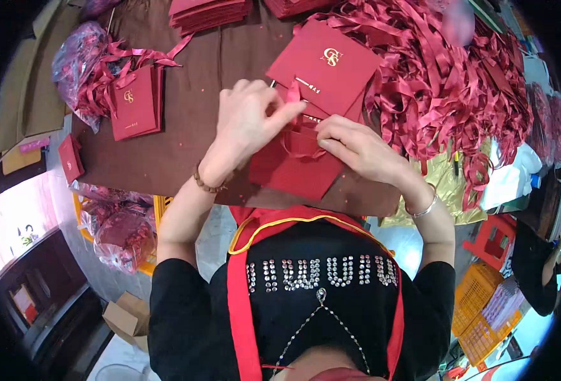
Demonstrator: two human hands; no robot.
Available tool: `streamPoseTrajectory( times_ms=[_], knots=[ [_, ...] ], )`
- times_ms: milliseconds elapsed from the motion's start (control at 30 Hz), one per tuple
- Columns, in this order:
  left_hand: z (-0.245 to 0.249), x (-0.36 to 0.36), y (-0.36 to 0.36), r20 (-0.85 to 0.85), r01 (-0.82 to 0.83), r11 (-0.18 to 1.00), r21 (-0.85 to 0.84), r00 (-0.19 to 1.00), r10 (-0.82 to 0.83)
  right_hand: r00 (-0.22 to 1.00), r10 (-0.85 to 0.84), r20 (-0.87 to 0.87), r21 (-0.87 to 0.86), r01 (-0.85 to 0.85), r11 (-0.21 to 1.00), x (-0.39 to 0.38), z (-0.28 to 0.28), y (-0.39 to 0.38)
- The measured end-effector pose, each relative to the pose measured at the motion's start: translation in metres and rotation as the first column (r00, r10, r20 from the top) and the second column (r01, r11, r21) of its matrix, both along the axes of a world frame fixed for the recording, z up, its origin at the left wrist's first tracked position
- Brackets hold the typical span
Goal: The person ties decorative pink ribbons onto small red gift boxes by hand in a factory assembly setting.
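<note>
A small red paper gift bag (pixel 296 174) lies on the brown cloth in front of me, its mouth facing away from my body. A red ribbon (pixel 293 93) rises at its mouth, pinched between the thumb and forefinger of my left hand (pixel 248 114). My right hand (pixel 360 147) is closed at the right side of the mouth, gripping the bag's edge; its fingertips partly hide the spot. Between the hands, a ribbon loop (pixel 302 154) droops over the bag. Just beyond, more flat red bags with gold lettering (pixel 328 60) overlap it.
A large heap of red ribbons (pixel 433 82) covers the table's right side. Finished-looking bags with ribbons (pixel 134 105) and a plastic bag (pixel 80 66) lie at left. Stacked red bags (pixel 207 14) stand at the far edge. Orange crates (pixel 477 298) are on the floor.
</note>
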State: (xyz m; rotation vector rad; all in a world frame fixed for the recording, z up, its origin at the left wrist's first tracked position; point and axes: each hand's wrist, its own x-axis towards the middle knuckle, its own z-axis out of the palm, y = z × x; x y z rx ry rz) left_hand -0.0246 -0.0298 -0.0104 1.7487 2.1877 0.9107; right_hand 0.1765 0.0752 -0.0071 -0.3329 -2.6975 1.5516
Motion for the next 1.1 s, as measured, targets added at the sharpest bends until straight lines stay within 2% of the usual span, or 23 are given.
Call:
streamPoseTrajectory(
  times_ms=[67, 133, 167, 233, 267, 300, 333, 367, 400, 433, 567, 633, 667, 733, 767, 833, 933, 967, 1000, 1067, 1100],
  knots=[
    [-0.003, 0.000, 0.003, -0.139, 0.139, 0.980, -0.142, 0.978, -0.159, 1.000, 0.008, 0.017, -0.007, -0.008, 1.000, -0.002, 0.004, -0.001],
    [-0.012, -0.001, 0.005, -0.108, 0.186, 0.978, -0.091, 0.975, -0.195, 1.000, 0.025, 0.011, 0.001, -0.025, 1.000, -0.003, -0.002, -0.002],
    [-0.014, -0.002, 0.006, 0.091, 0.154, 0.984, -0.086, 0.985, -0.146, 0.998, 0.063, -0.024, 0.020, -0.062, 0.998, -0.004, -0.005, -0.003],
    [-0.023, -0.007, 0.007, 0.467, 0.084, 0.996, -0.035, 0.882, -0.058, 0.993, 0.104, -0.057, 0.038, -0.102, 0.994, -0.006, -0.005, -0.005],
    [-0.035, -0.015, 0.008, 0.726, 0.077, 0.997, -0.028, 0.687, -0.032, 0.985, 0.174, 0.022, 0.014, -0.174, 0.985, -0.008, -0.002, -0.006],
    [-0.030, -0.017, 0.008, 0.868, 0.015, 0.997, -0.080, 0.493, 0.062, 0.965, 0.244, 0.100, -0.016, -0.244, 0.970, -0.010, 0.000, -0.006],
    [-0.024, -0.019, 0.009, 0.954, -0.033, 0.989, -0.142, 0.263, 0.146, 0.963, 0.248, 0.100, -0.015, -0.248, 0.969, -0.010, -0.003, -0.007],
    [-0.026, -0.020, 0.006, 0.954, -0.039, 0.989, -0.140, 0.262, 0.145, 0.984, 0.176, 0.012, -0.011, -0.176, 0.984, -0.009, -0.007, -0.008],
    [-0.029, -0.022, 0.003, 0.979, -0.108, 0.986, -0.126, 0.150, 0.142, 0.992, 0.101, -0.078, -0.015, -0.102, 0.995, -0.008, -0.010, -0.008],
    [-0.030, -0.023, 0.001, 0.991, -0.175, 0.977, -0.120, 0.037, 0.128, 0.994, 0.091, -0.056, -0.070, -0.095, 0.993, -0.008, -0.009, -0.006],
    [-0.027, -0.018, 0.000, 0.986, -0.237, 0.960, -0.148, 0.040, 0.162, 0.996, 0.086, -0.013, -0.108, -0.087, 0.990, -0.008, -0.013, -0.008],
    [-0.037, -0.028, -0.003, 0.983, -0.231, 0.958, -0.170, -0.115, 0.146, 1.000, 0.008, 0.030, -0.256, 0.000, 0.967, -0.008, -0.010, -0.006],
    [-0.041, -0.028, -0.004, 0.983, -0.235, 0.957, -0.167, -0.114, 0.144, 1.000, 0.011, 0.028, -0.254, -0.004, 0.967, -0.008, -0.010, -0.005],
    [-0.035, -0.024, -0.003, 0.963, -0.260, 0.945, -0.197, -0.234, 0.136, 1.000, -0.020, 0.009, -0.305, 0.022, 0.952, -0.008, -0.008, -0.006],
    [-0.037, -0.026, -0.004, 0.963, -0.262, 0.945, -0.194, -0.233, 0.133, 1.000, -0.018, 0.008, -0.303, 0.019, 0.953, -0.009, -0.004, -0.006],
    [-0.039, -0.030, -0.006, 0.918, -0.159, 0.973, -0.166, -0.384, 0.094, 0.996, -0.006, 0.092, -0.144, 0.019, 0.989, -0.011, 0.004, -0.008],
    [-0.023, -0.014, -0.007, 0.940, -0.195, 0.966, -0.167, -0.328, 0.096, 0.998, -0.063, 0.018, -0.107, 0.065, 0.992, -0.016, 0.003, -0.015],
    [-0.027, -0.017, -0.010, 0.941, -0.105, 0.989, -0.101, -0.332, 0.061, 0.992, -0.097, 0.086, -0.184, 0.111, 0.977, -0.018, 0.006, -0.016],
    [-0.028, -0.016, -0.010, 0.941, -0.105, 0.989, -0.101, -0.332, 0.061, 0.992, -0.097, 0.086, -0.184, 0.111, 0.977, -0.020, 0.006, -0.016],
    [-0.029, -0.013, -0.011, 0.941, -0.143, 0.982, -0.120, -0.333, 0.067, 0.989, -0.129, 0.073, -0.311, 0.146, 0.939, -0.021, 0.001, -0.016],
    [-0.033, -0.013, -0.012, 0.940, -0.140, 0.983, -0.121, -0.333, 0.068, 0.985, -0.091, 0.149, -0.299, 0.133, 0.945, -0.022, -0.003, -0.010]
  ],
)
